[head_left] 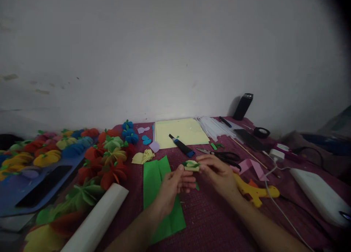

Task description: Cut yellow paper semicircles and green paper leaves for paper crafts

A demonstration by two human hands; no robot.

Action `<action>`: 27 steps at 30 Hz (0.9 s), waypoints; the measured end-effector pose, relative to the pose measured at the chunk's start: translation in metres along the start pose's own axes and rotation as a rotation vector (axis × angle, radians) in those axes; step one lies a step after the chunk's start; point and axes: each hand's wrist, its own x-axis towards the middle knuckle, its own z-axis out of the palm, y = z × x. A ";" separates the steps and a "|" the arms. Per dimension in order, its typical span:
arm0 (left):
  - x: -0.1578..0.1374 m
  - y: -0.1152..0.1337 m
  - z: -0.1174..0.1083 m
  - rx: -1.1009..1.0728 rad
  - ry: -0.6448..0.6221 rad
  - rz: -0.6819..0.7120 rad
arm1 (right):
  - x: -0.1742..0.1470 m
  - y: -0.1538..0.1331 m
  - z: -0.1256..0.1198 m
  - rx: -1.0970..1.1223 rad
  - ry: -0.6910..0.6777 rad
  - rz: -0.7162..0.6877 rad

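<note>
Between my two hands is a small yellow and green paper piece (191, 165), held up over the table. My left hand (172, 186) pinches its left end between thumb and finger, with the other fingers curled below. The right end sits in the fingertips of my right hand (218, 173). Folded green paper (153, 186) lies under and beside my left forearm. Just beyond the hands are a utility knife (182, 146), resting partly on a stack of pale yellow sheets (186, 129), and black-handled scissors (223, 156).
Many colourful paper flowers (112, 157) crowd the left, near a white roll (98, 215). To the right are a yellow glue gun (256, 191), a pink paper strip (251, 166), cables, a white flat device (320, 193) and a dark phone (248, 139). A black bottle (243, 106) stands by the wall.
</note>
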 end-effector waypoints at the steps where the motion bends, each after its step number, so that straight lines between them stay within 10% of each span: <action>1: 0.000 0.001 0.000 -0.053 -0.007 -0.005 | -0.003 -0.001 0.002 -0.062 -0.102 -0.101; 7: 0.006 0.002 -0.009 -0.142 0.077 0.060 | -0.011 -0.003 0.012 -0.206 -0.451 -0.436; 27: 0.008 0.004 -0.013 -0.248 0.276 0.150 | -0.019 -0.005 0.012 -0.156 -0.795 -0.320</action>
